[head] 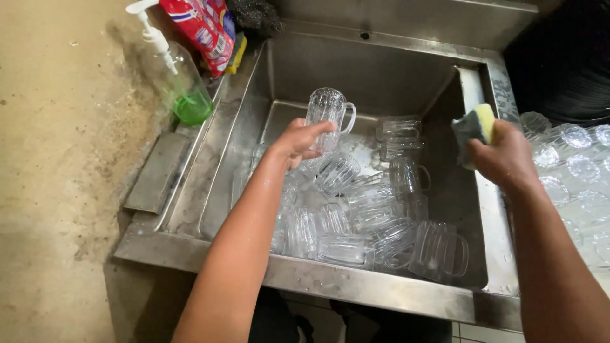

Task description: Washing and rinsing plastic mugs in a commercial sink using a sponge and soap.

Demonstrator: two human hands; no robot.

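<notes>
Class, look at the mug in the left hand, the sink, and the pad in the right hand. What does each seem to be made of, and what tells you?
Mug: clear ribbed glass, perhaps plastic; see-through.
Sink: brushed stainless steel; dull grey sheen.
Pad: yellow foam sponge with a dark scouring layer; matte, soft-looking.

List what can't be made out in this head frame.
- Sink floor: hidden by piled mugs.
- Sponge: lower part covered by right hand.
- Glasses at right: cut off by frame edge, blurred.
- Red packet, dark scourer: cut off by top edge.
- Left hand hides part of held mug.
</notes>
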